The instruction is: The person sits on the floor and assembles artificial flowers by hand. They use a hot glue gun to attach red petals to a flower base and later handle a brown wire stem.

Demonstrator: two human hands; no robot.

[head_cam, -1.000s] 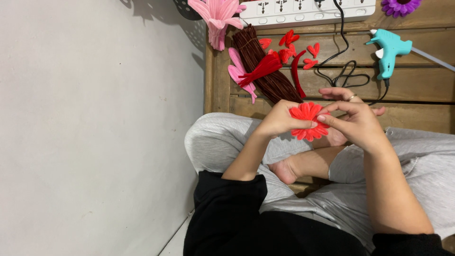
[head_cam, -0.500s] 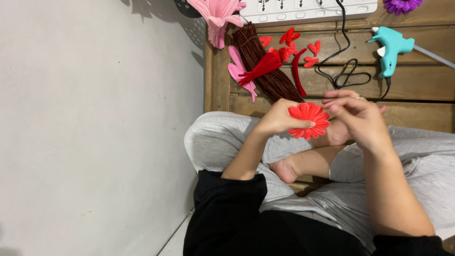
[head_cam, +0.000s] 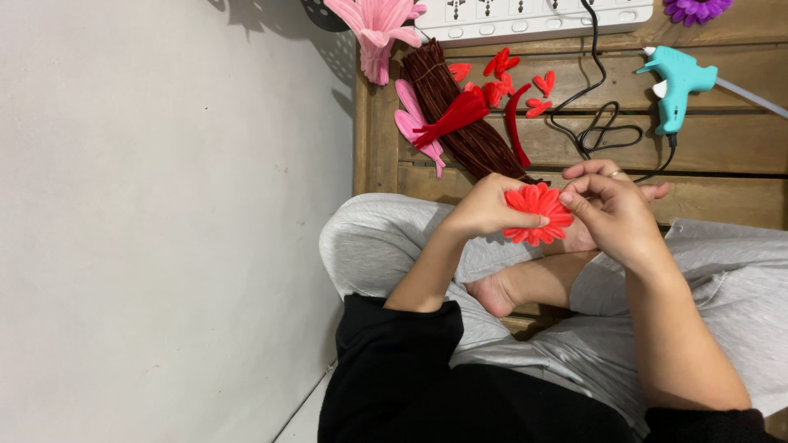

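A person sits cross-legged, seen from above, holding a red pipe-cleaner flower (head_cam: 538, 213) between both hands over their lap. The left hand (head_cam: 486, 207) grips the flower from its far side, thumb on the petals. The right hand (head_cam: 611, 209) pinches a petal at the flower's edge with its fingertips. Beyond the hands, on a wooden pallet (head_cam: 722, 148), lie a bundle of brown pipe cleaners (head_cam: 460, 123), small red petal pieces (head_cam: 502, 70) and pink flowers (head_cam: 377, 29). Further off past the right hand rests a teal glue gun (head_cam: 677, 86), its black cord (head_cam: 599, 131) looping toward a white power strip (head_cam: 533, 16).
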